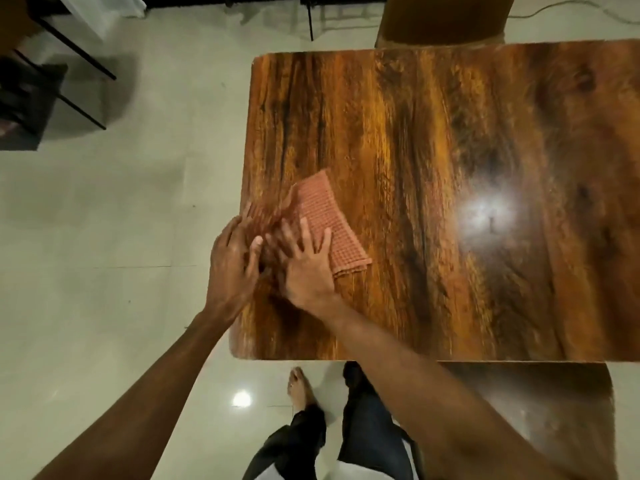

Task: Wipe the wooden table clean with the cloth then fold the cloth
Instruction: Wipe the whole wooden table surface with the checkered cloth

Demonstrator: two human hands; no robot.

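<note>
An orange-pink waffle-weave cloth (323, 216) lies on the glossy wooden table (450, 202), close to the table's left edge. Its right part is flat; its left part is bunched and blurred under my fingers. My right hand (306, 265) rests flat on the cloth's near side with fingers spread. My left hand (233, 261) is at the table's left edge, fingers curled into the bunched part of the cloth.
A brown chair back (440, 19) stands at the table's far side. Dark furniture with thin metal legs (41, 91) sits on the pale tiled floor at the left. My legs and a bare foot (301, 389) are below the table's near edge.
</note>
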